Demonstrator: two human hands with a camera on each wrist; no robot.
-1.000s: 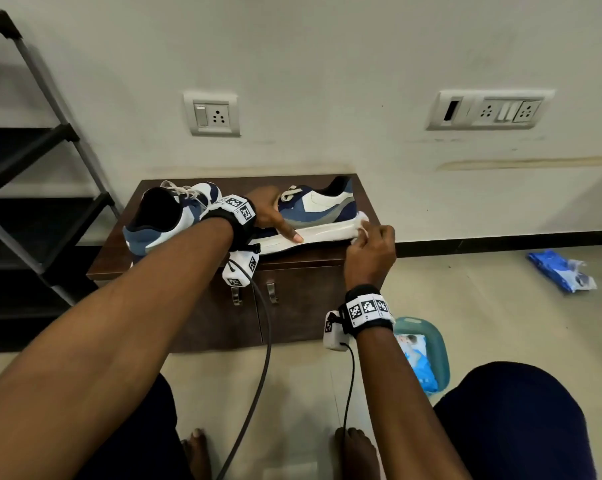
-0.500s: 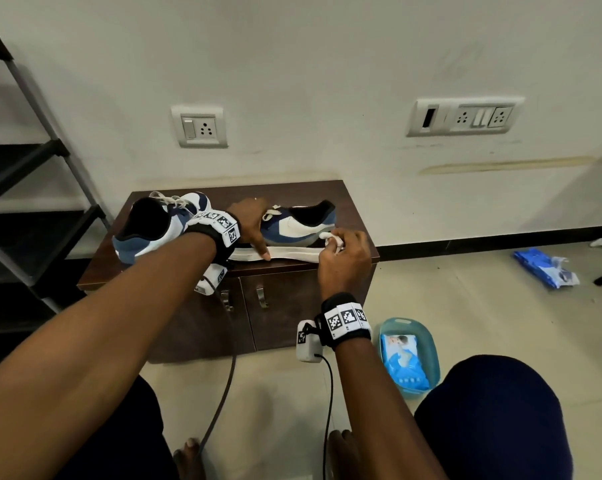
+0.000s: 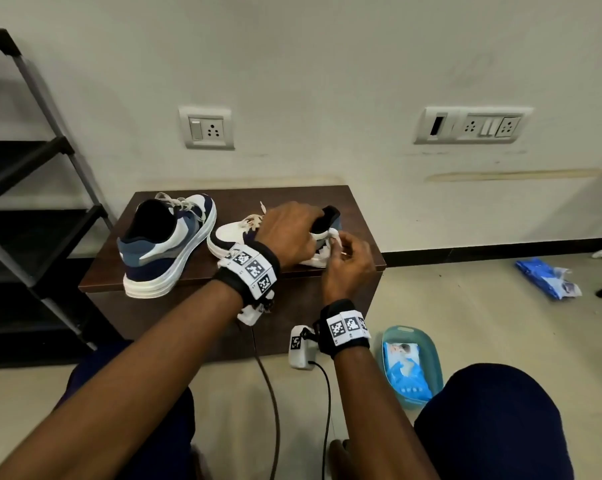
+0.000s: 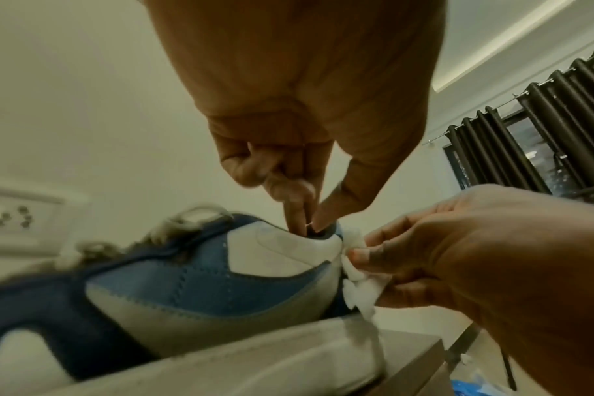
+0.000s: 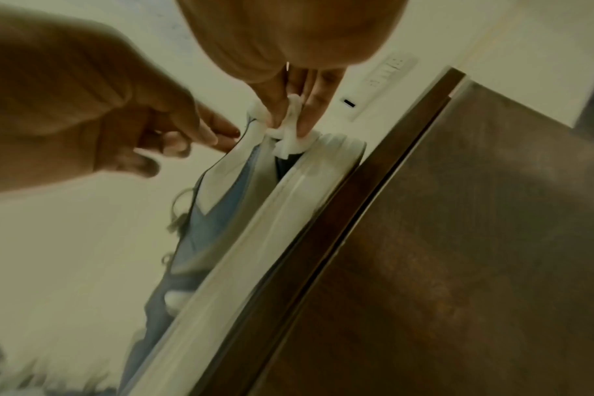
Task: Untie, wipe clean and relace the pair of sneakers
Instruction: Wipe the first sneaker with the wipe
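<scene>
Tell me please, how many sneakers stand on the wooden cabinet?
2. The left sneaker stands free on the cabinet, heel toward the camera. The right sneaker is held at its collar by the left hand, while the right hand pinches a wipe at its heel.

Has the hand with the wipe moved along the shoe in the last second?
Yes. The right hand with the wipe went from the sole's end at the cabinet's front edge up to the sneaker's heel collar.

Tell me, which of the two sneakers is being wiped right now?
The right-hand sneaker, the one both hands are on: the right hand presses a white wipe against its heel. The other sneaker stands untouched.
</scene>
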